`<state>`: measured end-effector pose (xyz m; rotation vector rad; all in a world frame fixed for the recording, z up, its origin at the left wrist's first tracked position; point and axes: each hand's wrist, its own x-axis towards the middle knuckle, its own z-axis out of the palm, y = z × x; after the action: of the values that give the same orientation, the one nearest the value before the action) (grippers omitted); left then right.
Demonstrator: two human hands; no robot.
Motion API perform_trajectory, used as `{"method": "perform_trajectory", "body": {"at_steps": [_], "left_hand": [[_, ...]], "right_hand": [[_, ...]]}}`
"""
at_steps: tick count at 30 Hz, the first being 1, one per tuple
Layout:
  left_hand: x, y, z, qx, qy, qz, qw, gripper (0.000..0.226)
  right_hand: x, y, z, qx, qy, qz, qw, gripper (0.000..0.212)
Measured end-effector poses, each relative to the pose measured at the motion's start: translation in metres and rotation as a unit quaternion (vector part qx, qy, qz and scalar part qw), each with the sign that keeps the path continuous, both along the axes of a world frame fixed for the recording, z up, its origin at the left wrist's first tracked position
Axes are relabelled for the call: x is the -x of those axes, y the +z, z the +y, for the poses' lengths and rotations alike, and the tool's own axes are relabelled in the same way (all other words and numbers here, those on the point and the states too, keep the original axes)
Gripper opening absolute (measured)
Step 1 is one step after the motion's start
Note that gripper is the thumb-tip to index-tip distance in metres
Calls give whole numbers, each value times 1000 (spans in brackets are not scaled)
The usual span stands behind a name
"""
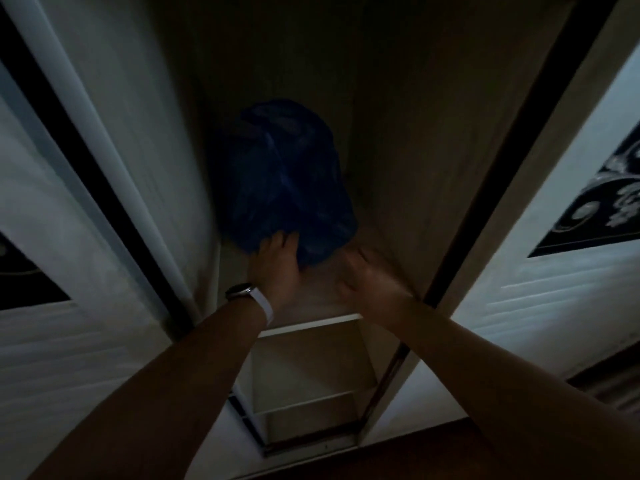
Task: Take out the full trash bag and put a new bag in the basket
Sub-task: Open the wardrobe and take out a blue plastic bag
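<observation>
Pale wood-grain shelf [311, 299] inside a dim wardrobe, sliding doors [114, 174] either side. Blue bag [287, 188] sits on it, left of centre. Left hand [277, 261] grips the bag's near edge; right hand [363, 275] just beside it, blurred, grip unreadable. Lower shelves [304, 403] beneath
</observation>
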<state>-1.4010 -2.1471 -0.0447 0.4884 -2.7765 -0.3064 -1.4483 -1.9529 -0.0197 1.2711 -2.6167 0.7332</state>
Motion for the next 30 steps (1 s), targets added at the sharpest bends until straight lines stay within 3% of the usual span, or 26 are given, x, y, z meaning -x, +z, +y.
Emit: {"method": "perform_trajectory", "body": {"at_steps": [6,15,24,26,30], "left_hand": [[1,-15,1,7,17,-29,999,25],[-13,-26,1,-97,-21,-26,995,13],[-49,-38,7,-97,-80,-12,992,10],[-58,-35,8,-74,-74,6,994,17],[-71,-22,10,-63,-35,103,992,57]], "right_hand": [[19,-36,-34,-9,-15,-16,1000,55],[33,-56,-60,-59,24,-6,998,62],[25,-64,-60,-95,38,-21,994,25],[19,-62,-57,-101,37,-15,994,25],[-2,-59,-46,-157,54,-16,986,26]]}}
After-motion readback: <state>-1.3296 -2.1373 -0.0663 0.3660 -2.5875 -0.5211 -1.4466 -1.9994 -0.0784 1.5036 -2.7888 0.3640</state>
